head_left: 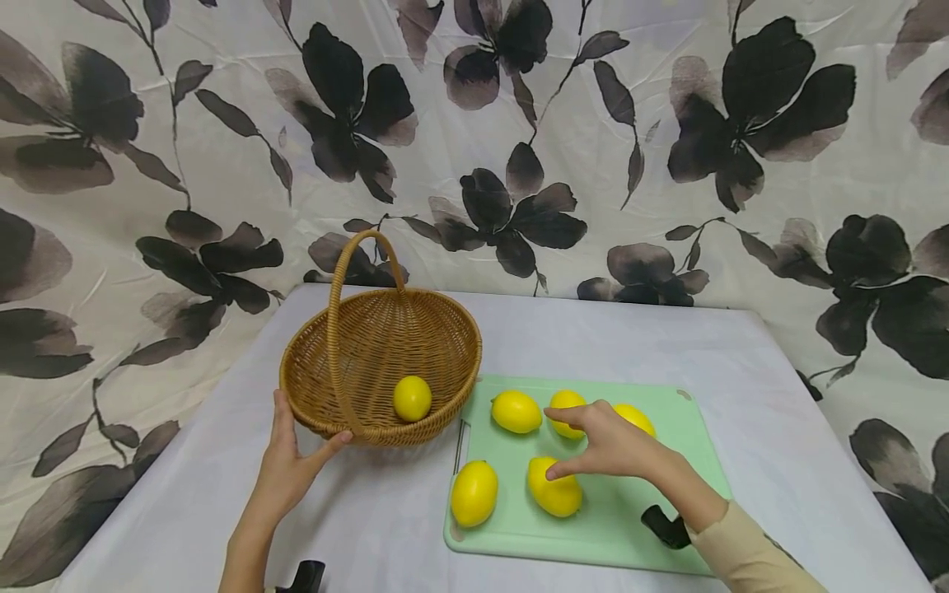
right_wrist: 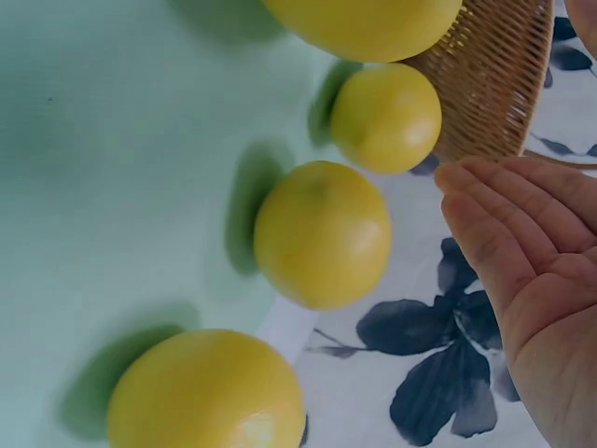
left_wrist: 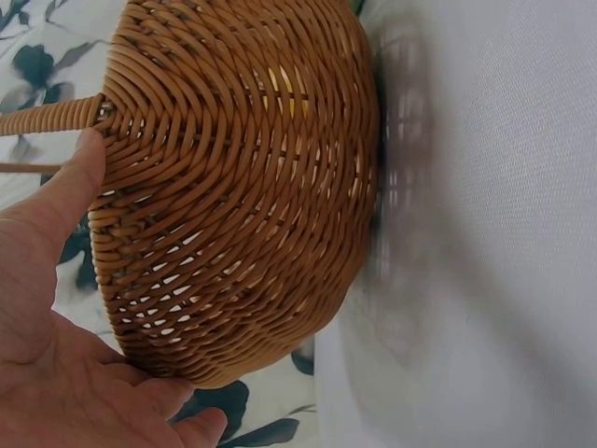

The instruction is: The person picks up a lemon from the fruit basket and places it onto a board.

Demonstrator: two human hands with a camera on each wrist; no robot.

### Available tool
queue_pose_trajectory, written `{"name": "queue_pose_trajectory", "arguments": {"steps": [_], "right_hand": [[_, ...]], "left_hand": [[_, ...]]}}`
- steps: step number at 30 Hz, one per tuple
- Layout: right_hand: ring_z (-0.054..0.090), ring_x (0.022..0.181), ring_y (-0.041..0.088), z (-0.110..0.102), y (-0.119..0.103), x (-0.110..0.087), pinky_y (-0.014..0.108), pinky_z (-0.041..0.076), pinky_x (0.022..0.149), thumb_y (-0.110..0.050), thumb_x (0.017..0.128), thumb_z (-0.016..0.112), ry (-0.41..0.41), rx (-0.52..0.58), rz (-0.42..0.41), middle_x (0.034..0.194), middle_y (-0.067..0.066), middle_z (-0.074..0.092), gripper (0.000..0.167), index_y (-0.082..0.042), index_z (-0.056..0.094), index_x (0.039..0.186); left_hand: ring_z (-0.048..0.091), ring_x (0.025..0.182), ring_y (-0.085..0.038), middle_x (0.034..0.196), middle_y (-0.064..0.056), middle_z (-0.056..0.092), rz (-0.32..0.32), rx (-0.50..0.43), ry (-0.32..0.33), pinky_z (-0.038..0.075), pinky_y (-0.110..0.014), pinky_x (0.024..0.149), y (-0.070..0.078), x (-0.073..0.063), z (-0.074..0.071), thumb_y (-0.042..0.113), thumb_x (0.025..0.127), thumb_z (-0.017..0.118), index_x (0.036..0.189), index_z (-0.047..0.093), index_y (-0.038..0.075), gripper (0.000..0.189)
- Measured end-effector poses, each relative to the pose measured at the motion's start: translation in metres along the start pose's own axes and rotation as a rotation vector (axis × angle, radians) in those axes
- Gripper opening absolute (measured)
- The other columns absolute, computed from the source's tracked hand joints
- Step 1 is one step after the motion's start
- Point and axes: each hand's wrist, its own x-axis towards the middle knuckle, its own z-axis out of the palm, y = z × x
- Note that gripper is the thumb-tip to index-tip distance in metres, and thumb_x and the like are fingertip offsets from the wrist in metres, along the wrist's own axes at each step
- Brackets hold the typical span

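Observation:
A brown wicker basket [head_left: 311, 395] with a hooped handle stands at the left of the white table, a single lemon [head_left: 412, 399] inside it. My left hand [head_left: 289, 473] holds the basket's near left rim, its thumb by the foot of the handle and its fingers round the side. Several yellow lemons [head_left: 474, 494] lie on a light green cutting board [head_left: 615, 527]. Over the board hovers my right hand [head_left: 615, 441], thumb and fingers spread apart with nothing between them. Beneath its thumb is a lemon [head_left: 554, 487]; behind its fingers another lemon [head_left: 567, 402] is partly hidden.
The cutting board's left edge lies close beside the basket. A white cloth covers the table [head_left: 593, 338]. Behind it hangs a floral curtain [head_left: 630, 49]. Dark straps [head_left: 667, 527] show at both wrists.

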Motion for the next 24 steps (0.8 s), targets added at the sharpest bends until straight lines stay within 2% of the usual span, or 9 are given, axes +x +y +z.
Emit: {"name": "queue_pose_trajectory", "arguments": {"steps": [10,21,22,24], "right_hand": [[0.061,0.113,0.040,-0.003,-0.006,0.009,0.048,0.052,0.093,-0.037,0.070,0.085,-0.027,0.027,0.003,0.133,0.018,0.059,0.084,0.001,0.051,0.137],[0.061,0.115,0.038,-0.008,-0.013,0.023,0.048,0.052,0.093,-0.038,0.069,0.085,0.015,-0.008,-0.069,0.136,0.015,0.057,0.086,0.001,0.050,0.138],[0.064,0.107,0.034,-0.008,-0.013,0.025,0.047,0.052,0.093,-0.039,0.069,0.085,0.020,-0.008,-0.078,0.131,0.015,0.061,0.087,0.000,0.050,0.138],[0.064,0.079,0.020,-0.009,-0.015,0.028,0.047,0.052,0.092,-0.039,0.068,0.086,0.031,-0.008,-0.103,0.131,0.016,0.061,0.089,0.000,0.049,0.139]], "left_hand": [[-0.018,0.145,-0.042,0.154,-0.010,-0.032,0.016,-0.013,0.003,0.003,-0.066,0.114,-0.001,-0.001,0.000,0.037,0.088,0.070,0.146,-0.030,0.014,0.118],[-0.018,0.144,-0.042,0.154,-0.010,-0.032,0.000,-0.003,-0.004,0.003,-0.065,0.114,-0.002,-0.001,-0.001,0.038,0.088,0.069,0.146,-0.031,0.013,0.118],[-0.018,0.144,-0.042,0.154,-0.010,-0.033,-0.001,-0.003,-0.005,0.003,-0.066,0.114,-0.002,-0.001,-0.001,0.038,0.088,0.069,0.146,-0.031,0.013,0.118],[-0.018,0.144,-0.042,0.154,-0.010,-0.033,-0.003,-0.003,-0.007,0.003,-0.066,0.114,-0.002,-0.001,-0.001,0.038,0.088,0.069,0.145,-0.031,0.013,0.118]]}}
